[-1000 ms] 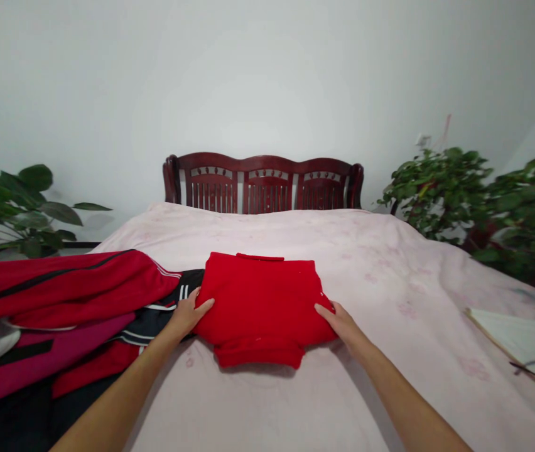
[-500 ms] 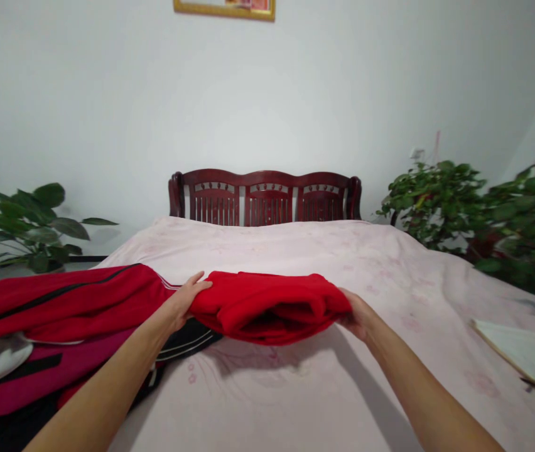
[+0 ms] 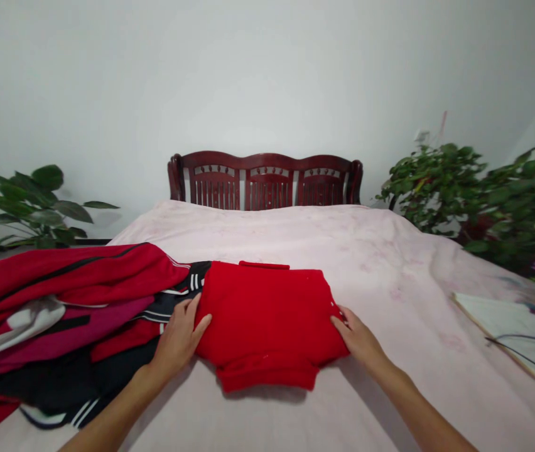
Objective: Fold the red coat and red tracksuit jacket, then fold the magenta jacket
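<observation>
A red sweater (image 3: 267, 307), folded into a flat bundle, is in front of me over the middle of the bed. Its collar-like band points toward me. My left hand (image 3: 180, 329) grips its left edge, thumb on top and the other fingers along the side or partly underneath. On the opposite edge my right hand (image 3: 356, 333) has a similar hold, thumb on the cloth. Whether the bundle rests fully on the sheet or hovers slightly over it, I cannot tell. Beside my left hand is a pile of clothes, with a red jacket (image 3: 107, 270) on top.
A pale pink floral sheet (image 3: 380, 263) covers the bed. Toward the right edge lies a white notebook or pad (image 3: 493, 320) with glasses (image 3: 531, 351) on it. Behind the bed stands a dark wooden headboard (image 3: 267, 182). Plants (image 3: 36, 207) flank it.
The sweater has come down and tilted flat, its broad upper side now showing instead of the open folded end. Both hands have lowered with it, still gripping its sides. My view has tilted slightly downward.
</observation>
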Action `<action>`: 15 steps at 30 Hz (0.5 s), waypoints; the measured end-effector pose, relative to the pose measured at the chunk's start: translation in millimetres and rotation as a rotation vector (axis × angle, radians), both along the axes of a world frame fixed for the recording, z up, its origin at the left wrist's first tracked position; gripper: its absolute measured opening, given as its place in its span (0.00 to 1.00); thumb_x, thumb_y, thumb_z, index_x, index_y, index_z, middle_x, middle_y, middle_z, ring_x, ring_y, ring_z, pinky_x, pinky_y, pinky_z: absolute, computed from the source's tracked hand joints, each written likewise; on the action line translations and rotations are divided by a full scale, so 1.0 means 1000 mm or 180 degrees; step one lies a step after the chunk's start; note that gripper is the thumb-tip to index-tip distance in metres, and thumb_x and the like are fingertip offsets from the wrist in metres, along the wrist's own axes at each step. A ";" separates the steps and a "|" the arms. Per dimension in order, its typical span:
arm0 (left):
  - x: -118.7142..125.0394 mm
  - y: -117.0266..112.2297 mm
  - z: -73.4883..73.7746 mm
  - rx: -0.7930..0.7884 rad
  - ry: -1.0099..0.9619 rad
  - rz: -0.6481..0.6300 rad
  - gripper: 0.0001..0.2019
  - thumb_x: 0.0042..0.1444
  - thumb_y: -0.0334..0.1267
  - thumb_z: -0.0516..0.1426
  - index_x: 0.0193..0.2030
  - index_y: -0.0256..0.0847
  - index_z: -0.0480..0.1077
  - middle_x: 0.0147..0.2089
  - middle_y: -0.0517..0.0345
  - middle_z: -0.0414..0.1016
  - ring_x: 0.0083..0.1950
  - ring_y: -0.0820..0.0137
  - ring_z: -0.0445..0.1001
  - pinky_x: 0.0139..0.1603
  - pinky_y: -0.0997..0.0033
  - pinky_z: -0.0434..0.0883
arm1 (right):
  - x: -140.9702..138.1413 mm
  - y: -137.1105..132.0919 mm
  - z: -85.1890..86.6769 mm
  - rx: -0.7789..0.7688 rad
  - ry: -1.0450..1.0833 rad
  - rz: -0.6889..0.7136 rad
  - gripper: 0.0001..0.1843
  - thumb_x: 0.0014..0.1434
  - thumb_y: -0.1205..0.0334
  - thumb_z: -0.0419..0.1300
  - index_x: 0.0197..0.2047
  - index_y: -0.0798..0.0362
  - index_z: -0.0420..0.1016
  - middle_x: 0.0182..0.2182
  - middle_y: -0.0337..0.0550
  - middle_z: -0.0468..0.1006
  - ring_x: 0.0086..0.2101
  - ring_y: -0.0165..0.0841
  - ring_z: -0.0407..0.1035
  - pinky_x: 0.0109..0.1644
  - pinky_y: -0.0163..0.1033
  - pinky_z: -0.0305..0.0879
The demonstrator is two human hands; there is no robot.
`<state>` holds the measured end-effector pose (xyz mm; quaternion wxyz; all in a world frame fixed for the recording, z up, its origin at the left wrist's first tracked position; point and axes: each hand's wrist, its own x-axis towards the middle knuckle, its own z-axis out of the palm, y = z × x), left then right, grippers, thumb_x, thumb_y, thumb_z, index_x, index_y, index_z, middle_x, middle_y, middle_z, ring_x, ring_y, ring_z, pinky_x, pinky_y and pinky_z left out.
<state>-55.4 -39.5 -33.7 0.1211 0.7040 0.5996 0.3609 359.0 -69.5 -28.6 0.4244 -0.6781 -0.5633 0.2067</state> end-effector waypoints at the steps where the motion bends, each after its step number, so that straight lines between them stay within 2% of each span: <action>1: 0.000 -0.012 0.005 0.0310 0.0205 -0.0152 0.27 0.62 0.46 0.51 0.66 0.41 0.60 0.65 0.43 0.64 0.66 0.54 0.63 0.67 0.48 0.58 | -0.002 -0.008 0.009 0.0319 -0.0399 0.0017 0.23 0.59 0.51 0.53 0.55 0.51 0.71 0.53 0.52 0.76 0.54 0.45 0.68 0.63 0.55 0.59; 2: 0.001 -0.025 0.008 0.0582 0.0375 -0.0418 0.25 0.62 0.44 0.51 0.66 0.45 0.60 0.66 0.46 0.63 0.67 0.56 0.61 0.68 0.50 0.58 | -0.007 -0.017 0.018 0.0673 -0.0730 0.0148 0.22 0.61 0.52 0.52 0.56 0.50 0.70 0.54 0.51 0.74 0.55 0.44 0.66 0.64 0.54 0.57; 4: 0.004 -0.049 0.010 0.0905 0.0655 -0.1097 0.24 0.61 0.44 0.55 0.64 0.51 0.62 0.65 0.50 0.63 0.67 0.57 0.60 0.67 0.53 0.58 | -0.021 -0.040 0.033 0.1175 -0.1191 0.0746 0.21 0.64 0.53 0.52 0.59 0.46 0.69 0.56 0.48 0.72 0.56 0.42 0.64 0.63 0.50 0.57; 6: 0.013 -0.067 0.009 0.0981 0.0861 -0.1571 0.25 0.56 0.47 0.60 0.62 0.53 0.65 0.62 0.51 0.66 0.64 0.56 0.62 0.65 0.54 0.60 | -0.041 -0.060 0.041 0.1215 -0.1591 0.1478 0.22 0.63 0.51 0.57 0.60 0.43 0.68 0.54 0.46 0.73 0.54 0.41 0.65 0.59 0.48 0.60; 8: 0.024 -0.073 0.009 0.0874 0.0925 -0.1673 0.23 0.54 0.48 0.63 0.56 0.51 0.70 0.58 0.51 0.70 0.61 0.55 0.65 0.61 0.55 0.63 | -0.062 -0.073 0.044 0.1075 -0.1961 0.1860 0.27 0.57 0.47 0.63 0.59 0.43 0.69 0.53 0.47 0.74 0.51 0.43 0.66 0.55 0.49 0.61; 9: 0.031 -0.073 0.011 0.0767 0.0895 -0.1643 0.18 0.54 0.47 0.62 0.52 0.49 0.72 0.56 0.51 0.72 0.58 0.56 0.67 0.59 0.56 0.64 | -0.071 -0.076 0.045 0.1003 -0.2098 0.1867 0.28 0.55 0.46 0.65 0.57 0.44 0.71 0.51 0.47 0.75 0.49 0.44 0.67 0.53 0.49 0.61; 12: 0.048 -0.064 0.022 0.0281 0.0681 -0.1607 0.05 0.58 0.41 0.58 0.38 0.45 0.73 0.46 0.55 0.76 0.48 0.63 0.72 0.50 0.62 0.65 | -0.090 -0.072 0.049 0.0758 -0.2254 0.1671 0.18 0.56 0.50 0.65 0.48 0.47 0.76 0.44 0.46 0.77 0.44 0.42 0.67 0.49 0.47 0.61; 15: 0.055 -0.051 0.034 -0.0260 0.0406 -0.1523 0.08 0.61 0.43 0.53 0.33 0.44 0.69 0.34 0.60 0.75 0.38 0.67 0.71 0.42 0.67 0.64 | -0.094 -0.057 0.054 0.0426 -0.2075 0.1685 0.09 0.58 0.56 0.61 0.41 0.50 0.77 0.39 0.44 0.78 0.41 0.38 0.68 0.46 0.42 0.60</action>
